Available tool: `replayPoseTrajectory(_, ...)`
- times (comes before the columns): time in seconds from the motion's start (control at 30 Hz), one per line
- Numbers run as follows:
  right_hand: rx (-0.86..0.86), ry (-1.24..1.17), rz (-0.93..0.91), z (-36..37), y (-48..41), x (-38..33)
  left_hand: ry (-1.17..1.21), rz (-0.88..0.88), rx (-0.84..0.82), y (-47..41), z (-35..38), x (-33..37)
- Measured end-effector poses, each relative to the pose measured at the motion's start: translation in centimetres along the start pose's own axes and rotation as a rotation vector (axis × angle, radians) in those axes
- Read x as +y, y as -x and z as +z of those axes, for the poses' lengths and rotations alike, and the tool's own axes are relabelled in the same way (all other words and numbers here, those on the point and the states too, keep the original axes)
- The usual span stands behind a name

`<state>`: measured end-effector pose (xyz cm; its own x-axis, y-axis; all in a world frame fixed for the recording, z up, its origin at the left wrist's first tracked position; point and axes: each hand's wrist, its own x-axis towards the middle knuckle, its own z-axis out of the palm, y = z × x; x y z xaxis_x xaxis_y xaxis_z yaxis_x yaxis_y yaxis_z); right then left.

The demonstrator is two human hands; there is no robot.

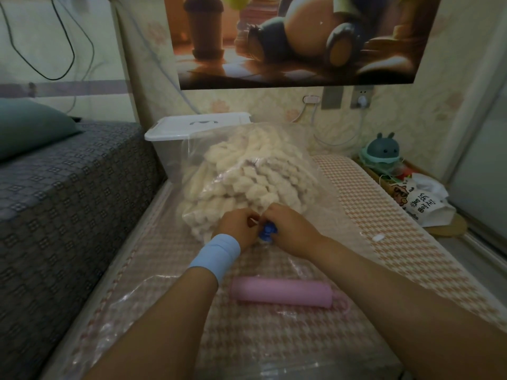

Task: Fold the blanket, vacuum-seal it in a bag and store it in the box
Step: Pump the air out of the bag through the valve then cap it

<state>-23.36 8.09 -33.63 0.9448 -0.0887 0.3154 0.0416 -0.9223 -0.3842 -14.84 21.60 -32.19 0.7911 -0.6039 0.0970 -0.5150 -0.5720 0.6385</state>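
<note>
Both hands (237, 224) (292, 229) curl inward, pinching the blue valve (267, 232) on the bag (192, 149).

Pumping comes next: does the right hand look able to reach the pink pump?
Probably yes: the pump lies uncovered on the bed, close by, though the right hand must first let go of the blue valve.

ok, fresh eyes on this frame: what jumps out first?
The cream chunky blanket bulges inside the clear bag, mid-frame on the checked mat. The left hand and right hand pinch at the blue valve on the bag's near end. A pink pump lies on the mat nearer the camera, and the white-lidded box stands behind the bag.
</note>
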Motion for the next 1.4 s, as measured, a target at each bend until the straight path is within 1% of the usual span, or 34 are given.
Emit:
replayPoseTrajectory(0.1,0.083,-0.145,0.011,-0.3,0.3,-0.2,0.25,-0.105,0.019,-0.4,0.0,-0.2)
replayPoseTrajectory(0.17,0.124,-0.209,0.024,-0.4,0.2,-0.4,0.364,-0.167,-0.009,-0.5,-0.1,-0.3)
replayPoseTrajectory(0.27,0.147,-0.271,0.011,-0.4,0.0,-0.5,0.398,-0.172,-0.057,-0.3,-0.2,-0.2)
replayPoseTrajectory(0.33,0.142,-0.295,0.01,-0.5,-0.1,-0.8,0.406,-0.177,-0.054,-0.2,-0.3,0.0)
replayPoseTrajectory(0.43,0.187,-0.294,0.024,-1.3,-0.1,-0.7,0.467,-0.188,-0.038,-0.3,-0.4,0.8)
replayPoseTrajectory(0.53,0.236,-0.195,0.057,-3.4,1.2,0.2,0.493,-0.112,-0.029,-0.1,0.3,3.1)
replayPoseTrajectory(0.63,0.245,-0.112,0.129,-6.1,4.1,2.3,0.503,0.026,-0.125,0.9,2.6,6.7)
replayPoseTrajectory(0.73,0.223,-0.052,0.267,-8.8,7.5,5.2,0.396,0.118,-0.214,1.6,6.3,10.4)
replayPoseTrajectory(0.83,0.161,-0.052,0.448,-10.7,10.9,8.3,0.237,0.19,-0.289,2.2,10.0,13.3)
replayPoseTrajectory(0.87,0.131,-0.048,0.506,-11.5,12.6,9.8,0.151,0.221,-0.316,2.5,11.5,14.6)
replayPoseTrajectory(0.93,0.036,-0.004,0.562,-11.5,14.2,11.5,-0.031,0.281,-0.325,2.3,13.0,15.2)
replayPoseTrajectory(1.0,-0.059,0.043,0.601,-11.6,15.9,13.2,-0.157,0.328,-0.318,2.1,14.6,16.2)
replayPoseTrajectory(1.1,-0.152,0.087,0.619,-11.2,17.0,14.4,-0.316,0.402,-0.339,2.3,16.3,16.7)
replayPoseTrajectory(1.17,-0.2,0.143,0.617,-11.3,17.0,14.3,-0.35,0.443,-0.339,2.6,16.7,16.3)
replayPoseTrajectory(1.2,-0.197,0.181,0.606,-11.4,16.8,14.0,-0.332,0.461,-0.32,2.6,16.6,15.9)
replayPoseTrajectory(1.27,-0.13,0.224,0.557,-11.9,15.8,12.8,-0.268,0.485,-0.26,2.5,15.4,14.8)
replayPoseTrajectory(1.33,-0.039,0.196,0.467,-12.2,14.5,10.7,-0.209,0.475,-0.182,2.2,13.4,13.5)
replayPoseTrajectory(1.4,-0.035,0.135,0.36,-11.7,13.1,7.9,-0.196,0.427,-0.126,2.2,10.5,12.0)
